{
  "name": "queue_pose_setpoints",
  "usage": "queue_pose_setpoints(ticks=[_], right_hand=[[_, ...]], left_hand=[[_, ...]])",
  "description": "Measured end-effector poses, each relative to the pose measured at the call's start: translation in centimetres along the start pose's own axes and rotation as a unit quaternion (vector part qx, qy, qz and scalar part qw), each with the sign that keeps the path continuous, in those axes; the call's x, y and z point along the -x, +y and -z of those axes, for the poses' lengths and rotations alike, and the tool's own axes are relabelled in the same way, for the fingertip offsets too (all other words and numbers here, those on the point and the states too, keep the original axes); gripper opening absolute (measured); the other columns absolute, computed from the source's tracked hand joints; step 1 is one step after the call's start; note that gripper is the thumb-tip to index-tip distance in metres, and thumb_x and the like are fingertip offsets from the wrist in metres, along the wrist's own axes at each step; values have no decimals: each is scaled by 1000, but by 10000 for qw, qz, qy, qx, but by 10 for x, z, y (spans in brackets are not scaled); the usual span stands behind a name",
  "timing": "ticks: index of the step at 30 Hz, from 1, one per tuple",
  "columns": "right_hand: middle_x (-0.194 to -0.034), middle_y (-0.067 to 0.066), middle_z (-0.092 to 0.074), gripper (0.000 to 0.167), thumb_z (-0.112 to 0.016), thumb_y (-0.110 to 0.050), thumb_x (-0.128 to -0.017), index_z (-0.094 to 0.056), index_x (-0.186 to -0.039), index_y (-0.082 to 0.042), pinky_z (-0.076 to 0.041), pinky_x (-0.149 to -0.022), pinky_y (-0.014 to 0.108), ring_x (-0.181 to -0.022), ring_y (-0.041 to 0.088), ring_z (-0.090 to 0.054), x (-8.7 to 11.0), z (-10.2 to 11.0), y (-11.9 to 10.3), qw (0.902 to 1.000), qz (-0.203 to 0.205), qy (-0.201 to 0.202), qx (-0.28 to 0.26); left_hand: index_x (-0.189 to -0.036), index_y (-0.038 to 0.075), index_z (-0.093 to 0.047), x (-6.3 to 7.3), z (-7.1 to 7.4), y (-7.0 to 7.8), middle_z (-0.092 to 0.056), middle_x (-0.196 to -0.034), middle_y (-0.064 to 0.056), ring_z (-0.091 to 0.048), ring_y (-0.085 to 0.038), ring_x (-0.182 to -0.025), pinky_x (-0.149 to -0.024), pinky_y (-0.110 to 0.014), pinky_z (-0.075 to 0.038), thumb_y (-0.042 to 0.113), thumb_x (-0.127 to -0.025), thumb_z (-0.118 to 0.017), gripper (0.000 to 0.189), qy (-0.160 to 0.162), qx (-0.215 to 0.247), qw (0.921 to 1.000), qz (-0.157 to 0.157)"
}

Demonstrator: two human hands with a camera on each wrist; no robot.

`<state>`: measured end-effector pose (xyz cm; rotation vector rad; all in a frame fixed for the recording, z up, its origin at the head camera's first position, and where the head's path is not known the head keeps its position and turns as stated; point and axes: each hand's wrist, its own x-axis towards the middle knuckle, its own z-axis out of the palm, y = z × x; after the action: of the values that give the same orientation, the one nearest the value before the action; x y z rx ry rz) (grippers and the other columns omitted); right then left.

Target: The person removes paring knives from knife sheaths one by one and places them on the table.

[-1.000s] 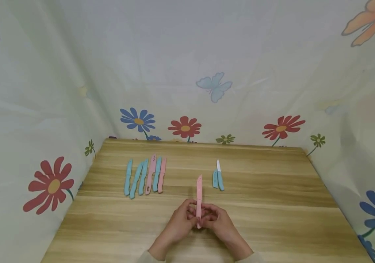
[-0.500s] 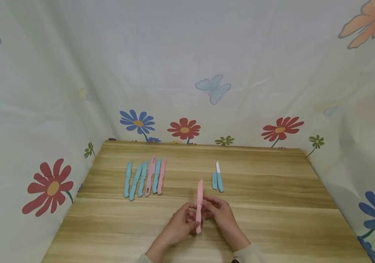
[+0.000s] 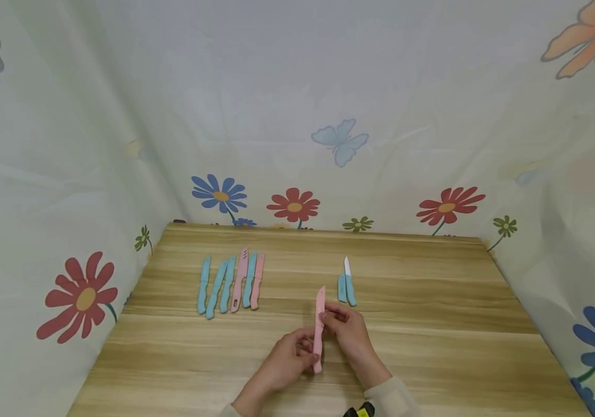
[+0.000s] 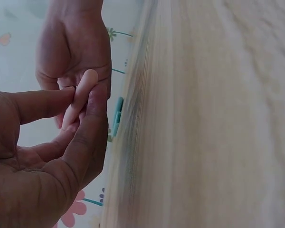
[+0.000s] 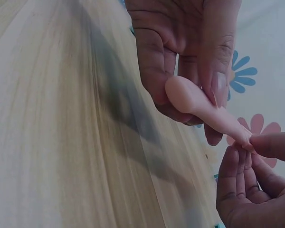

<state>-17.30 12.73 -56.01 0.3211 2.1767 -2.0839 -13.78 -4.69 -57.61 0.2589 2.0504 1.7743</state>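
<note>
A pink knife (image 3: 318, 341) with its pink sheath (image 3: 320, 300) over the blade is held up above the table, its tip pointing away from me. My left hand (image 3: 284, 360) pinches the handle near its butt end between thumb and fingers. Farther up, my right hand (image 3: 351, 337) pinches the sheath close to where it meets the handle. In the left wrist view the rounded handle end (image 4: 89, 78) sticks out between the left thumb and fingers. The right wrist view shows the right fingers (image 5: 232, 171) and thumb gripping the far part.
Beyond my right hand lie a blue knife (image 3: 350, 289) with a bare white blade and, beside it, a blue sheath (image 3: 341, 288). At the left is a row of several sheathed blue knives (image 3: 216, 292) and pink knives (image 3: 238, 284). Flowered curtains (image 3: 297, 116) surround the wooden table (image 3: 433, 359).
My right hand has moved from the handle's butt end up to the sheath. The left hand keeps its hold on the handle, and the knife has come slightly nearer to me.
</note>
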Motion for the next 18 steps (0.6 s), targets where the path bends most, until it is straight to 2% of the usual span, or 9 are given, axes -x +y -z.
queue_pose_setpoints(ticks=[18], right_hand=[[-106, 10, -74, 30, -70, -8, -97, -68, -124, 6, -59, -77, 24, -88, 11, -67, -6, -5, -6, 10000, 49, 56, -49]], left_hand=[[-128, 0, -61, 0, 0, 0, -63, -103, -10, -69, -20, -84, -68, -31, -62, -2, -95, -68, 34, 43, 155, 9999, 60]])
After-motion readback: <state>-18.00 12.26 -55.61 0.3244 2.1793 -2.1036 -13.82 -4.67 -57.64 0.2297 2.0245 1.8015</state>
